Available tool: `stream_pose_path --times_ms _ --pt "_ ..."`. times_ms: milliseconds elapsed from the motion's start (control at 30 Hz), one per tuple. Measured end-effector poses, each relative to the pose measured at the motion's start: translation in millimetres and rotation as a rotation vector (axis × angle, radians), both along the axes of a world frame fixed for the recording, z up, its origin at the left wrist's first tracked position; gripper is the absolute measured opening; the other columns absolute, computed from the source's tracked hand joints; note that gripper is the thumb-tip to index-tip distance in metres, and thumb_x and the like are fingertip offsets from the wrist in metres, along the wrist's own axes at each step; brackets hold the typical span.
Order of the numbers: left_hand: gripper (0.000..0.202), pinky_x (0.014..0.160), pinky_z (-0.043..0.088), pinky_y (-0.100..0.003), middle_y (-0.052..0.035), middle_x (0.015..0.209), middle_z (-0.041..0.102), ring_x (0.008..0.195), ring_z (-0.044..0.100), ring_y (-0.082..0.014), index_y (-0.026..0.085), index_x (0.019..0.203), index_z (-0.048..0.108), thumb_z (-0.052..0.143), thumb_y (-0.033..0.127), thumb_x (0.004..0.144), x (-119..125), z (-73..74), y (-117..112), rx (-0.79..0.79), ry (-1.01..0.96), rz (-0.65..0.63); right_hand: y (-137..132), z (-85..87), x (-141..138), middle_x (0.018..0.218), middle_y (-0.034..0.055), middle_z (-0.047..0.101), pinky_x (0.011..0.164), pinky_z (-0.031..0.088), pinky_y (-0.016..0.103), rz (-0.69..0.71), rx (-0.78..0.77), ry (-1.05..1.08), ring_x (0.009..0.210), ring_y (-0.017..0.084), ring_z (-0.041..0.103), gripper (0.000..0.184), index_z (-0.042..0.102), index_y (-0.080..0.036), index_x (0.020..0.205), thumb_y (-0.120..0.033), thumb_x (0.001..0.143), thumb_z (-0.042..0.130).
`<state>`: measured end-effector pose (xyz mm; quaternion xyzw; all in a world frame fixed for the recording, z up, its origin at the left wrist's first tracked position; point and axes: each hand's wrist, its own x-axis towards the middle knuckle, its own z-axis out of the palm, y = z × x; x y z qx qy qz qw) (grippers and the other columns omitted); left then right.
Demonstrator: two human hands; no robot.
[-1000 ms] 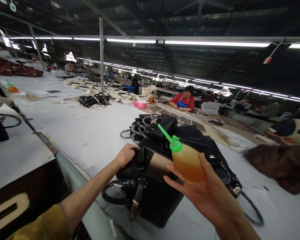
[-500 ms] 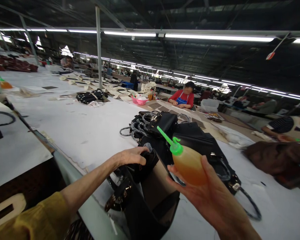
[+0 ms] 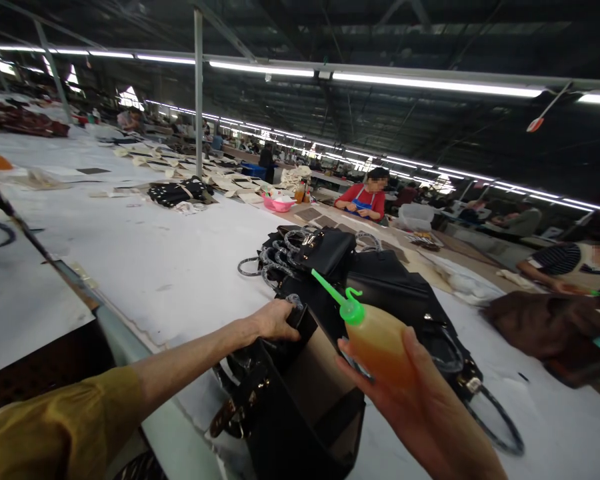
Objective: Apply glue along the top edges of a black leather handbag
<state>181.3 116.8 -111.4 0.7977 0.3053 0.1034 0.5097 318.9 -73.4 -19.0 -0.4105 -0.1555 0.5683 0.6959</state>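
Observation:
My left hand [image 3: 276,319] grips the top edge of a black handbag [image 3: 300,407] that stands open at the near edge of the white table [image 3: 155,260]; its tan lining shows. My right hand [image 3: 420,407] holds a squeeze bottle [image 3: 377,340] of amber liquid with a green cap and long green nozzle pointing up-left, just right of the bag's opening. Behind the bag lies a pile of black handbags [image 3: 375,280] with wrapped handles.
A person in red with a blue apron [image 3: 367,197] sits across the table beside a pink bowl [image 3: 279,204]. Another person in a striped top [image 3: 565,263] works at the right near a brown bag [image 3: 550,327]. Paper pieces and dark goods [image 3: 180,192] lie farther back.
My left hand has tipped the black handbag up and pulled its top open, showing the lining. The bottle in my right hand has stayed about where it was.

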Motion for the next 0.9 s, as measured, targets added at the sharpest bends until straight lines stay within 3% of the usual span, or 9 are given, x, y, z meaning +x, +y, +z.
stream_pose_path --times_ms 233,367,500,667,800,900 --pt "0.023 0.059 0.047 -0.023 -0.0004 0.073 0.066 0.065 0.059 -0.0161 0.014 0.081 0.067 0.063 0.030 0.065 -13 -12.2 18 -0.264 -0.063 -0.182 3 -7.2 12 0.116 0.0157 0.063 0.094 0.047 0.052 -0.056 -0.004 0.011 0.110 0.037 0.055 0.042 0.069 -0.011 0.105 -0.043 0.080 0.074" --pt "0.039 0.064 0.048 -0.022 -0.0002 0.085 0.067 0.072 0.060 -0.0154 0.017 0.102 0.065 0.067 0.031 0.065 -16 -10.1 17 -0.347 -0.155 -0.169 5 -10.1 19 0.115 0.0138 0.064 0.094 0.047 0.054 -0.082 0.007 0.006 0.106 0.036 0.058 0.042 0.068 -0.013 0.106 -0.044 0.079 0.075" --pt "0.038 0.069 0.048 -0.024 -0.0032 0.088 0.067 0.075 0.061 -0.0168 0.014 0.099 0.066 0.070 0.034 0.067 -19 0.9 5 -0.444 -0.277 -0.106 -1 -9.7 29 0.114 0.0136 0.064 0.093 0.045 0.059 -0.117 0.004 0.060 0.104 0.037 0.059 0.040 0.068 -0.013 0.106 -0.041 0.078 0.076" --pt "0.030 0.060 0.044 -0.023 0.0000 0.070 0.064 0.062 0.056 -0.0148 0.014 0.083 0.068 0.067 0.041 0.070 -18 44.1 -4 -0.254 -0.164 -0.117 -21 -3.5 34 0.102 0.0126 0.069 0.088 0.046 0.062 -0.157 0.027 0.087 0.094 0.034 0.063 0.032 0.069 -0.016 0.101 -0.043 0.084 0.069" --pt "0.024 0.048 0.034 -0.021 0.0026 0.057 0.056 0.054 0.048 -0.0130 0.016 0.070 0.067 0.063 0.040 0.070 -9 90.5 -5 0.066 0.030 -0.207 -38 -3.8 39 0.094 0.0166 0.069 0.073 0.058 0.040 -0.106 -0.001 0.036 0.080 0.027 0.066 0.035 0.069 -0.009 0.102 -0.039 0.084 0.071" --pt "0.018 0.048 0.033 -0.021 0.0024 0.056 0.056 0.055 0.048 -0.0143 0.017 0.067 0.068 0.061 0.033 0.067 1 117.1 -7 0.253 0.192 -0.300 -49 -10.4 50 0.093 0.0149 0.069 0.057 0.057 0.026 -0.121 -0.027 -0.099 0.069 0.020 0.065 0.037 0.067 -0.011 0.106 -0.033 0.079 0.076"
